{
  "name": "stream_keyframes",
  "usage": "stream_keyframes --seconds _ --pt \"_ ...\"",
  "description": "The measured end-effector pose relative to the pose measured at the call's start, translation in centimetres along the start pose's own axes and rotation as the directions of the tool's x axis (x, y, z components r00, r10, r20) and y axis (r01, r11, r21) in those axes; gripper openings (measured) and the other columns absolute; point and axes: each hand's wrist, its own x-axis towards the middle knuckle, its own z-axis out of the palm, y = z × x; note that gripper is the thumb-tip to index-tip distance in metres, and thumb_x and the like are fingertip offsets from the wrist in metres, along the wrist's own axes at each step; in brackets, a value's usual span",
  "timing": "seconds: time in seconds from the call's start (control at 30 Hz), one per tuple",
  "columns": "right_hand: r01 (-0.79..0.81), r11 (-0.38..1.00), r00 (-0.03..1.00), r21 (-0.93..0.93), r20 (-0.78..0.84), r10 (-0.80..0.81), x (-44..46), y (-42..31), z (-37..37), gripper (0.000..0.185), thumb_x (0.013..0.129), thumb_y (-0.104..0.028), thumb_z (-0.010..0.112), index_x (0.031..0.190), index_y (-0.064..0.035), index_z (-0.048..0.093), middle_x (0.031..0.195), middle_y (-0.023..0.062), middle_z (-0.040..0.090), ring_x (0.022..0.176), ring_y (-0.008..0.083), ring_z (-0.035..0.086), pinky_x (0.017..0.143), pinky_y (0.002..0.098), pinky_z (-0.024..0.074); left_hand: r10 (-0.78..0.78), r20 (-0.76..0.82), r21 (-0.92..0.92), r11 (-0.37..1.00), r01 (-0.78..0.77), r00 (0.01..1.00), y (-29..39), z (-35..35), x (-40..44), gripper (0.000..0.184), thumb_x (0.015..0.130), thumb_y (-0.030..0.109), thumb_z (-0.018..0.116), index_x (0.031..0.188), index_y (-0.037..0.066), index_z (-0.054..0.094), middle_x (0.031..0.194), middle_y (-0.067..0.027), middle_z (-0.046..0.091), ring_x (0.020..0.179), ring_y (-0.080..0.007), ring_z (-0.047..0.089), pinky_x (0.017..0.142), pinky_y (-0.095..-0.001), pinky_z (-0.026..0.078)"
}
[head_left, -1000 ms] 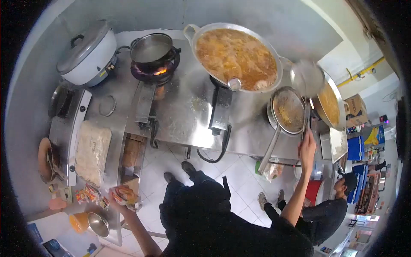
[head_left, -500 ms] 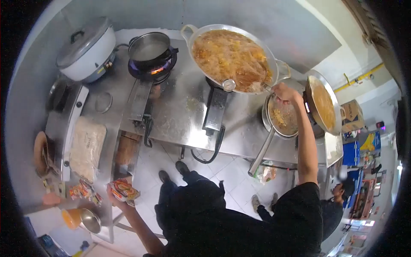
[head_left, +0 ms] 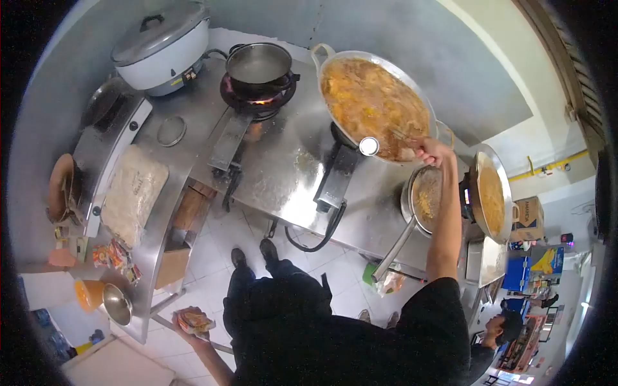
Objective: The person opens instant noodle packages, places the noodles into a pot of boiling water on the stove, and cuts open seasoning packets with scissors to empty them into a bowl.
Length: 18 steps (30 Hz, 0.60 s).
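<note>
My left hand (head_left: 187, 331) is low on the left, wrapped round a red and yellow printed food packet (head_left: 195, 319). At the right edge of the big wok (head_left: 430, 106), my right hand (head_left: 430, 152) is closed on the handle of a metal cooking utensil (head_left: 400, 135). The utensil's working end dips into bubbling oil, and its exact kind is hard to make out. Orange-brown food (head_left: 373, 103) fries in that oil. A round dial thermometer (head_left: 369, 147) is at the wok's near rim. Below my right hand lies a long-handled strainer (head_left: 394, 248) with fried crumbs in it.
A smaller pot (head_left: 259, 63) stands over a lit burner, beside a rice cooker (head_left: 164, 51). Another wok of oil (head_left: 492, 193) is on the right. More packets (head_left: 117, 259), a metal bowl (head_left: 117, 303) and a wrapped white bag (head_left: 134, 193) are left. A co-worker (head_left: 499, 331) is at right.
The view has shifted, so the cookware appears farther right. My left hand has lowered with the packet. My right hand stays at the wok's edge, with the utensil reaching farther into the oil.
</note>
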Motion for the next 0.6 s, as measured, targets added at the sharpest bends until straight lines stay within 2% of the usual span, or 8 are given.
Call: stream_keyframes --seconds 0.07,0.17,0.2,0.3,0.43,0.5,0.53,0.6 --pt "-0.010 0.999 0.999 -0.031 0.033 0.011 0.3 -1.0 -0.5 0.032 0.102 -0.024 0.035 0.128 -0.0129 0.052 0.058 -0.0088 0.038 0.039 0.0014 0.025 0.031 0.0182 0.0168 0.107 -0.146 0.096 0.991 -0.093 0.983 -0.6 -1.1 -1.3 0.033 0.091 0.042 0.051 0.082 0.011 0.057 0.074 -0.0065 0.059 0.065 -0.0204 0.056 0.052 -0.0315 0.048" --pt "0.029 0.997 0.994 0.072 0.099 -0.036 -0.6 -1.3 0.6 0.042 0.101 -0.018 0.032 0.141 -0.0106 0.042 0.059 -0.0073 0.036 0.040 0.0023 0.024 0.031 0.0188 0.0167 0.141 -0.204 0.010 0.990 -0.142 0.969 -0.9 -2.3 -2.9 0.035 0.090 0.042 0.051 0.082 0.009 0.058 0.074 -0.0081 0.060 0.066 -0.0215 0.058 0.053 -0.0332 0.050" --pt "0.039 0.999 0.995 0.001 0.094 -0.039 -0.2 -1.2 0.7 0.045 0.100 -0.016 0.029 0.143 -0.0112 0.040 0.059 -0.0074 0.035 0.041 0.0026 0.023 0.031 0.0186 0.0168 0.161 -0.162 0.104 0.984 -0.146 0.974 -0.8 -2.8 -3.5 0.036 0.089 0.045 0.051 0.085 0.010 0.056 0.076 -0.0083 0.061 0.068 -0.0248 0.061 0.065 -0.0380 0.055" --pt "0.038 0.997 0.998 0.062 0.052 -0.041 0.1 -1.7 1.9 0.043 0.100 -0.017 0.032 0.142 -0.0110 0.042 0.059 -0.0078 0.034 0.041 0.0027 0.023 0.031 0.0185 0.0165 0.087 -0.225 0.040 0.996 -0.080 0.970 -0.7 -3.8 -4.1 0.037 0.088 0.046 0.051 0.087 0.010 0.056 0.077 -0.0088 0.061 0.070 -0.0254 0.062 0.066 -0.0395 0.055" --pt "0.064 0.997 0.991 0.052 0.117 -0.070 -1.1 -2.7 2.3 0.044 0.100 -0.016 0.034 0.143 -0.0109 0.041 0.059 -0.0075 0.033 0.040 0.0030 0.022 0.030 0.0184 0.0162 0.176 -0.278 0.011 0.983 -0.181 0.944 -0.3 -5.3 -2.4 0.036 0.086 0.046 0.052 0.087 0.009 0.056 0.079 -0.0099 0.061 0.072 -0.0261 0.062 0.066 -0.0406 0.055" --pt "0.013 0.981 0.992 0.195 0.123 -0.037 0.3 -3.7 3.5 0.039 0.100 -0.015 0.034 0.137 -0.0105 0.047 0.059 -0.0074 0.032 0.039 0.0027 0.021 0.029 0.0176 0.0173 0.117 -0.140 0.005 0.993 -0.117 0.983 0.7 -3.3 -1.3 0.034 0.089 0.043 0.052 0.088 0.009 0.059 0.084 -0.0087 0.064 0.075 -0.0256 0.064 0.064 -0.0388 0.055" --pt "-0.151 0.923 0.972 0.354 0.221 0.074 -0.4 -4.4 3.3 0.031 0.100 -0.014 0.033 0.125 -0.0099 0.052 0.057 -0.0074 0.031 0.038 0.0016 0.021 0.028 0.0168 0.0182 0.146 -0.170 0.005 0.989 -0.147 0.975 1.0 -1.9 -0.8 0.034 0.089 0.042 0.052 0.089 0.009 0.059 0.083 -0.0085 0.064 0.076 -0.0256 0.064 0.064 -0.0384 0.055" --pt "-0.055 0.924 0.986 0.377 0.167 -0.009 0.1 -3.2 2.9 0.028 0.100 -0.015 0.034 0.118 -0.0106 0.054 0.058 -0.0073 0.035 0.038 0.0008 0.023 0.027 0.0162 0.0175 0.186 -0.180 0.001 0.982 -0.189 0.966 2.3 0.1 0.0 0.033 0.089 0.042 0.052 0.090 0.009 0.059 0.083 -0.0084 0.064 0.076 -0.0257 0.064 0.063 -0.0380 0.055"
